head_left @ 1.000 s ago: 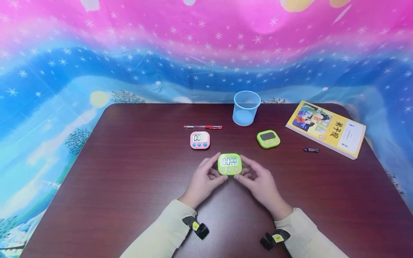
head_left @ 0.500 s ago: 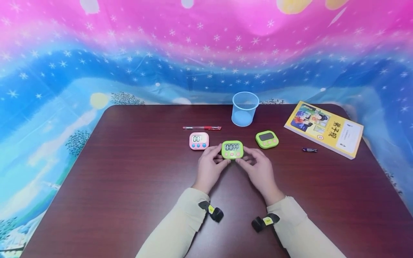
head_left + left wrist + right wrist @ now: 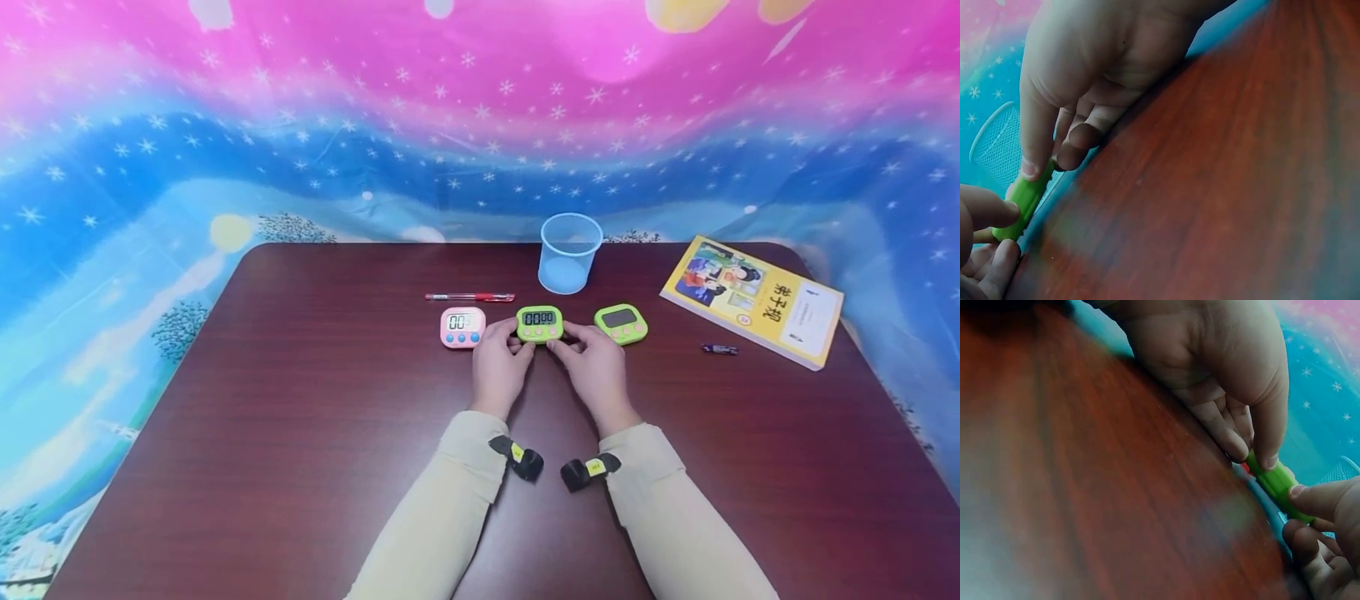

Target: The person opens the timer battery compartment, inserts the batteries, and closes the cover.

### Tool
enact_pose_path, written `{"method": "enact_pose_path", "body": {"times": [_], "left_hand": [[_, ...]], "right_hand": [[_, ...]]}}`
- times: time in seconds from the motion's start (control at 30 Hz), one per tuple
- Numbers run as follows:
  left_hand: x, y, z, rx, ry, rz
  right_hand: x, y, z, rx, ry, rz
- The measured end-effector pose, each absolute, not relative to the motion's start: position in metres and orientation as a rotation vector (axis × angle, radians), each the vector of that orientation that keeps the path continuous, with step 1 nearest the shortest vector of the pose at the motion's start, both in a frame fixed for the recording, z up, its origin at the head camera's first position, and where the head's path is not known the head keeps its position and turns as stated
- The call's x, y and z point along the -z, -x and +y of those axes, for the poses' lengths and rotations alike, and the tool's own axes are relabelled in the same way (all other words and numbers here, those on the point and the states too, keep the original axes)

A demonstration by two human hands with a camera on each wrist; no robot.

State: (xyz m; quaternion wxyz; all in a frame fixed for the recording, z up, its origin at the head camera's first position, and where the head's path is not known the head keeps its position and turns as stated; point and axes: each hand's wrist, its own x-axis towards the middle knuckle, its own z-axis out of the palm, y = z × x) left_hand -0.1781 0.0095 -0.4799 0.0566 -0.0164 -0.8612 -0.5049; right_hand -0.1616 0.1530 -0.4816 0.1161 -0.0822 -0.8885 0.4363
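A green digital timer (image 3: 539, 324) with its display lit at zeros is held between both hands, in a gap between two other timers. My left hand (image 3: 500, 367) pinches its left end, thumb at the lower edge. On the other end, my right hand (image 3: 596, 371) grips it the same way. Both wrist views show the green timer (image 3: 1024, 203) edge-on, close over the tabletop. Just left of the left hand lies a pink timer (image 3: 462, 327) with blue buttons. Behind the right hand's fingers sits a second green timer (image 3: 621, 322), its screen dark.
A red pen (image 3: 470, 297) lies behind the pink timer. Toward the back stands a light blue mesh cup (image 3: 570, 254). At the right are a yellow book (image 3: 757, 300) and a small dark battery-like cylinder (image 3: 720, 349). A patterned cloth (image 3: 420, 125) hangs behind the table (image 3: 300, 417).
Both hands have carried the green timer away from the body, up into line with the pink timer and the other green timer. Those two have stayed put.
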Motion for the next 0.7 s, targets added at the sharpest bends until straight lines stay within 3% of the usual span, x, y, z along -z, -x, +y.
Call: {"method": "enact_pose_path", "body": {"times": [0.53, 0.7], "left_hand": [[0.486, 0.174, 0.006, 1.464, 0.145, -2.649], [0.484, 0.169, 0.009, 1.582, 0.192, -2.462]], "right_hand": [[0.486, 0.159, 0.153, -1.342, 0.286, -2.553], [0.486, 0.154, 0.158, -1.390, 0.149, -2.271]]}}
